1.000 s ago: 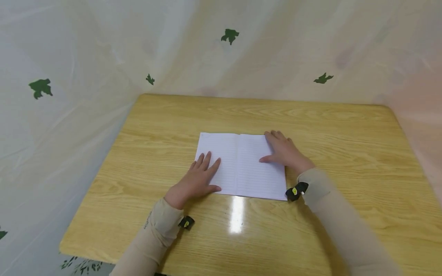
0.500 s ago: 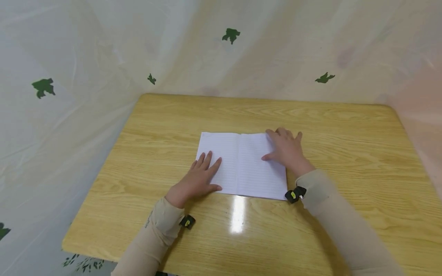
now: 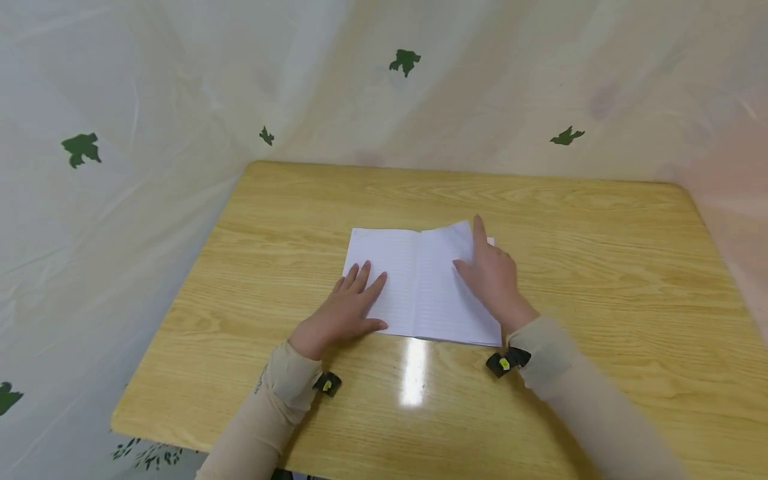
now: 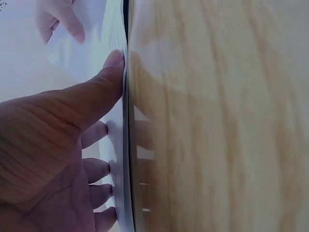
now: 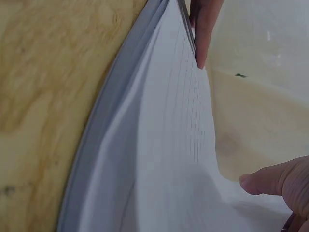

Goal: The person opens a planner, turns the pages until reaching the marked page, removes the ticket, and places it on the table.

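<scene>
An open notebook with white lined pages lies on the wooden table. My left hand rests on its left page with fingers spread; in the left wrist view, the thumb lies at the notebook's edge. At the upper right, my right hand holds a lifted page, its thumb in front of the sheet and its index finger extended along the raised corner. In the right wrist view this page bows up from the sheets beneath, with the right thumb against it. The other right fingers are mostly hidden.
The wooden table extends around the notebook on all sides. A pale curtain with green bird and leaf shapes hangs behind and to the left. Black devices are strapped at both wrists over beige sleeves.
The right hand has turned at the page's top right corner, its index finger now extended. That corner has risen and shifted left, uncovering the sheet below. The left hand stays in place.
</scene>
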Tool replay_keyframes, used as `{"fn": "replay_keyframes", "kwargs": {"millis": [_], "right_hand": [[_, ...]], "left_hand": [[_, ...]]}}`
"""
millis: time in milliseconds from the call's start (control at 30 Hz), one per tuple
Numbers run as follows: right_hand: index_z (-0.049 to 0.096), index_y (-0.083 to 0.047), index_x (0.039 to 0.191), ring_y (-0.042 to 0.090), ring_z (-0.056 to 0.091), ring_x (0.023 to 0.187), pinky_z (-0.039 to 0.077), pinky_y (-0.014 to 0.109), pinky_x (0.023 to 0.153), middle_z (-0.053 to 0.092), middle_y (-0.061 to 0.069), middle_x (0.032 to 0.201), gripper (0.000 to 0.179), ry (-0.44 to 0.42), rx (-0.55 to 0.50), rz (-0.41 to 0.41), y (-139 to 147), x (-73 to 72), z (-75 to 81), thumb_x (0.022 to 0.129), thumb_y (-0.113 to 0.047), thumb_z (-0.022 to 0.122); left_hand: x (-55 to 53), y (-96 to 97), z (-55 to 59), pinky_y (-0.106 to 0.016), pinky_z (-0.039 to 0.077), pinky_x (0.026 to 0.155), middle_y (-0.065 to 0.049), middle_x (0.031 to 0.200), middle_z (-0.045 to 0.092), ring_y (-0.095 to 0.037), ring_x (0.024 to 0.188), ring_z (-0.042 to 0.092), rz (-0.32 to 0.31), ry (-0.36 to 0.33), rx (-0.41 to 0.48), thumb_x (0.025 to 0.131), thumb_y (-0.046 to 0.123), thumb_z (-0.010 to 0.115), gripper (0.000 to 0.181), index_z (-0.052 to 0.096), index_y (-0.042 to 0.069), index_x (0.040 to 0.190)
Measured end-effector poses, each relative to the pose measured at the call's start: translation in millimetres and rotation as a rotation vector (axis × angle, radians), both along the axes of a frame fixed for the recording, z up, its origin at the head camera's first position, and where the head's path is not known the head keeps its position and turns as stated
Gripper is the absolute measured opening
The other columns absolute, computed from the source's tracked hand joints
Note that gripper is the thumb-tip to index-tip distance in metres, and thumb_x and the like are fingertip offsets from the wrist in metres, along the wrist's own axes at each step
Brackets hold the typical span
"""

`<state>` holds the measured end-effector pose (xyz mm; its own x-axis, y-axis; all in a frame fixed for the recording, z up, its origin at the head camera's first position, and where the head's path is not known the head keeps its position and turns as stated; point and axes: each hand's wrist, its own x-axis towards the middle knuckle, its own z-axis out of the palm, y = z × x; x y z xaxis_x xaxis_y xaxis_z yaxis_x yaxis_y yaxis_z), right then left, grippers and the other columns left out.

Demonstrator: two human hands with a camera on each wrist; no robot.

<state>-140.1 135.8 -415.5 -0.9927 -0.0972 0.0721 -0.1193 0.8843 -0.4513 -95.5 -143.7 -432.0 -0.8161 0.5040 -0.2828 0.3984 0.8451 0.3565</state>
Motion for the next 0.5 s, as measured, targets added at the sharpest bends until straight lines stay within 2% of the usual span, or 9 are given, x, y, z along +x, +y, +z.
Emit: {"fn": "replay_keyframes", "kwargs": {"millis": [67, 133, 233, 333, 500], "right_hand": [[0.034, 0.002, 0.148, 0.040, 0.065, 0.074, 0.049, 0.053, 0.065, 0.069, 0.026, 0.090, 0.073, -0.006, 0.014, 0.034, -4, 5.4, 1.4, 0.090, -0.024, 0.069], [0.043, 0.000, 0.145, 0.042, 0.065, 0.093, 0.050, 0.055, 0.075, 0.067, 0.026, 0.110, 0.064, -0.023, 0.041, 0.082, -9, 10.2, 2.1, 0.092, -0.027, 0.067], [0.043, -0.004, 0.146, 0.042, 0.057, 0.117, 0.048, 0.057, 0.087, 0.055, 0.023, 0.135, 0.063, -0.080, 0.073, 0.162, -17, 16.9, 2.5, 0.094, -0.034, 0.063], [0.038, -0.007, 0.150, 0.047, 0.051, 0.122, 0.046, 0.061, 0.090, 0.044, 0.027, 0.144, 0.069, -0.140, 0.089, 0.225, -25, 24.5, 3.6, 0.095, -0.043, 0.060], [0.036, -0.009, 0.151, 0.054, 0.048, 0.120, 0.047, 0.064, 0.087, 0.031, 0.035, 0.148, 0.074, -0.191, 0.068, 0.274, -38, 36.8, 5.8, 0.094, -0.052, 0.058]], "left_hand": [[-0.6, -0.3, -0.5, -0.056, 0.007, 0.116, -0.022, 0.160, -0.002, -0.040, 0.146, -0.003, -0.003, 0.008, -0.003, 0.091, 0.049, 0.063, 0.089, 0.017, 0.012, 0.157], [-1.1, -0.6, -0.8, -0.056, 0.008, 0.116, -0.022, 0.160, -0.002, -0.040, 0.146, -0.002, -0.006, 0.018, -0.006, 0.091, 0.050, 0.063, 0.090, 0.016, 0.012, 0.157], [-1.6, -0.9, -0.3, -0.055, 0.008, 0.116, -0.021, 0.160, -0.001, -0.039, 0.147, 0.000, -0.002, 0.030, 0.002, 0.092, 0.050, 0.061, 0.091, 0.013, 0.009, 0.157], [-2.0, -0.8, -0.5, -0.054, 0.009, 0.116, -0.021, 0.160, -0.001, -0.038, 0.147, 0.001, 0.018, 0.032, 0.026, 0.096, 0.049, 0.055, 0.087, 0.009, 0.006, 0.157], [-3.1, 0.9, -3.0, -0.055, 0.012, 0.116, -0.023, 0.160, 0.000, -0.038, 0.147, 0.004, 0.059, 0.041, 0.085, 0.101, 0.048, 0.044, 0.082, 0.004, 0.003, 0.156]]}}
